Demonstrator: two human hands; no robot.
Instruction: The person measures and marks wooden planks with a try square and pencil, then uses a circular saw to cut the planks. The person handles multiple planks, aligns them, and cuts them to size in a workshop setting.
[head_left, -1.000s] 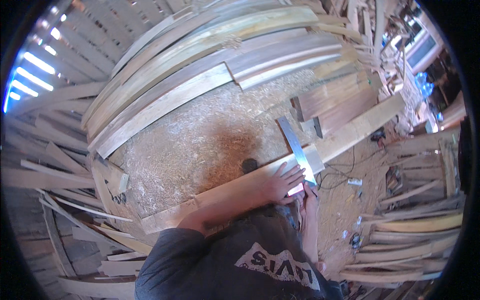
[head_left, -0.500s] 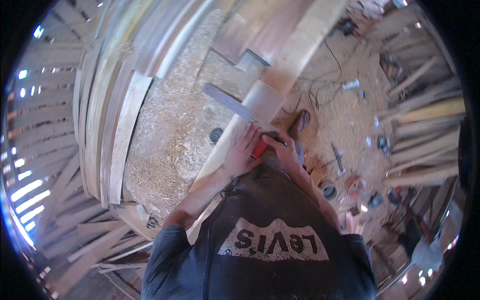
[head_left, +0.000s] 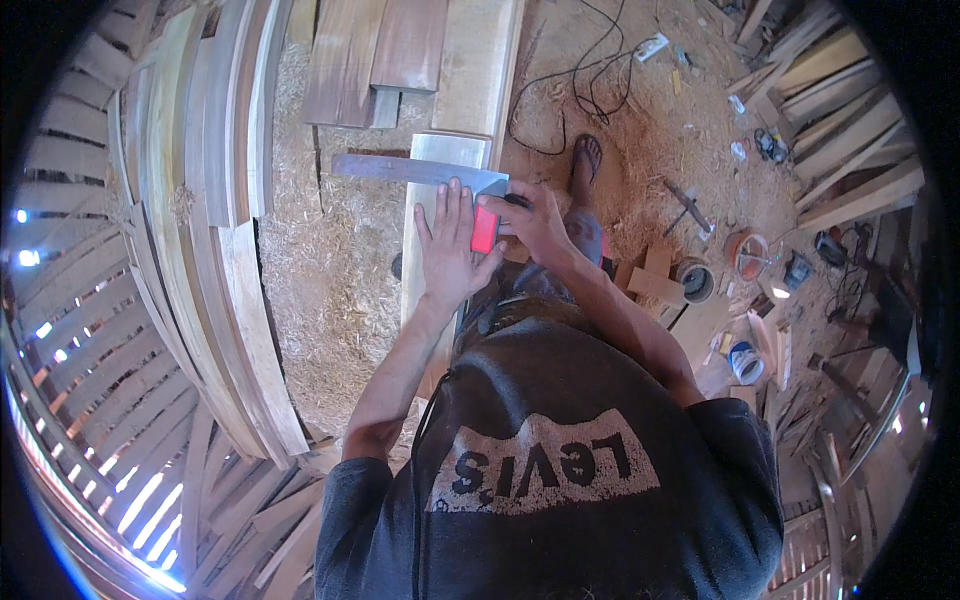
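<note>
A try square with a long metal blade (head_left: 385,168) and a red stock (head_left: 485,228) lies across a pale board (head_left: 411,240). My left hand (head_left: 447,252) rests flat on this board with its fingers apart. Its fingertips reach the blade, and its thumb lies by the lower end of the red stock. My right hand (head_left: 541,225) is closed beside the stock, holding a short dark pencil-like stick (head_left: 517,200) between thumb and fingers. The stick's tip is too small to make out. Beyond the blade the board carries a bright, pale patch (head_left: 450,149).
Long planks (head_left: 170,220) are stacked at the left, and wider brown boards (head_left: 345,60) lie ahead. Sawdust and shavings (head_left: 330,300) cover the ground. A black cable (head_left: 565,130) loops at the right, near my sandalled foot (head_left: 588,160), with buckets (head_left: 695,280) farther right.
The view has turned, so the board now runs nearly straight ahead. My right hand has moved up along the red stock towards the blade. My left hand still lies on the board.
</note>
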